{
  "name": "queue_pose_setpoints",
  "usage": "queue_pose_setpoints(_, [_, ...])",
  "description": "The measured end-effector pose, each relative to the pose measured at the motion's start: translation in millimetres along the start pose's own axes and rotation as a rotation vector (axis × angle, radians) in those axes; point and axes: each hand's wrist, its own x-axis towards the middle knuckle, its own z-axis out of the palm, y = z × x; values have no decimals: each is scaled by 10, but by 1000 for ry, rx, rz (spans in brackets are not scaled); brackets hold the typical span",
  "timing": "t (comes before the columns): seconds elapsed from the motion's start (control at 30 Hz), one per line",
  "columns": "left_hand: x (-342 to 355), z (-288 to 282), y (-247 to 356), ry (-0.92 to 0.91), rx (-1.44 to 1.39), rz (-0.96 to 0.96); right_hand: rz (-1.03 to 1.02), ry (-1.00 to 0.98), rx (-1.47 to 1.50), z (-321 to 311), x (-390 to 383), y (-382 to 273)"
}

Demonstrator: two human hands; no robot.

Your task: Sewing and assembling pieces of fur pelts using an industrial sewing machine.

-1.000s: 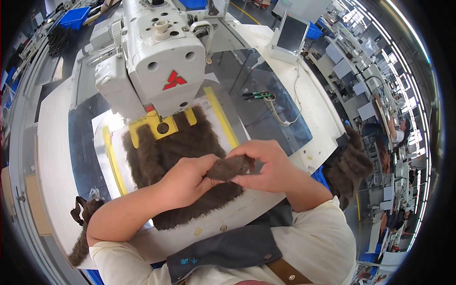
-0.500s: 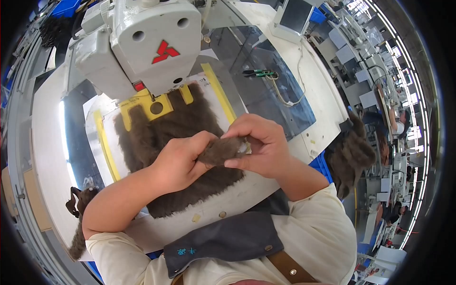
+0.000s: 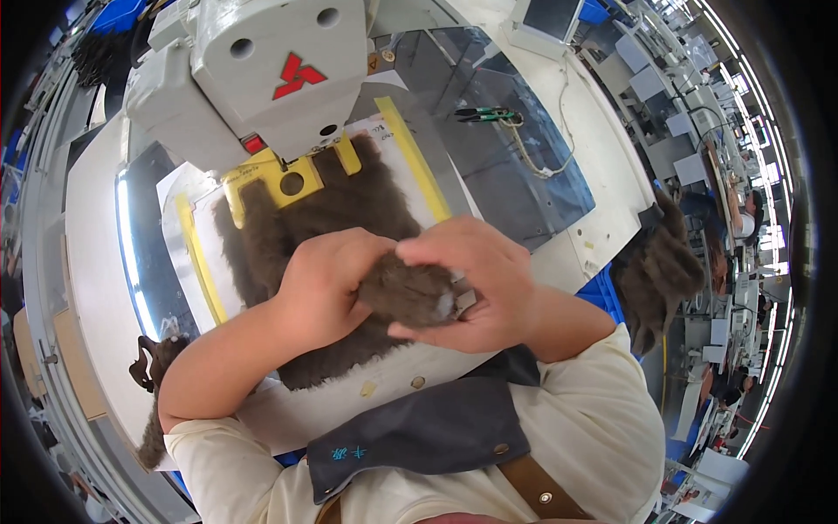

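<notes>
A small stuffed-looking piece of brown plush [image 3: 406, 293] is held up between my two hands, with a bit of white showing at its right end. My left hand [image 3: 325, 284] closes round its left side, its fingertips hidden behind the plush. On the other side, my right hand [image 3: 484, 284] grips it between thumb and fingers. Below them lies a large brown plush panel [image 3: 358, 201], flat on a white sheet with yellow strips [image 3: 410, 157]. A yellow clamp plate [image 3: 249, 194] presses on the panel's far edge, beneath the head of a white sewing machine [image 3: 279, 79].
Green-handled snips [image 3: 489, 114] on a cord lie at the far right of the table. Brown plush pieces hang over a blue bin [image 3: 602, 293] at the right. More plush with a black strap [image 3: 140, 362] sits at the left edge. A small monitor [image 3: 546, 22] stands behind.
The small plush piece has turned and come slightly nearer to me, showing more of its surface. My right hand has shifted its fingers over it. The whole view has tilted a little.
</notes>
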Motion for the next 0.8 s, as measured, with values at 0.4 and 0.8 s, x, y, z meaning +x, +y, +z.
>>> queue_pose_setpoints(0.4, [51, -67, 395, -354, 55, -152, 108, -130, -4, -697, -236, -125])
queue_pose_setpoints(0.8, [-125, 63, 544, -462, 415, 35, 677, -560, 504, -476, -334, 12])
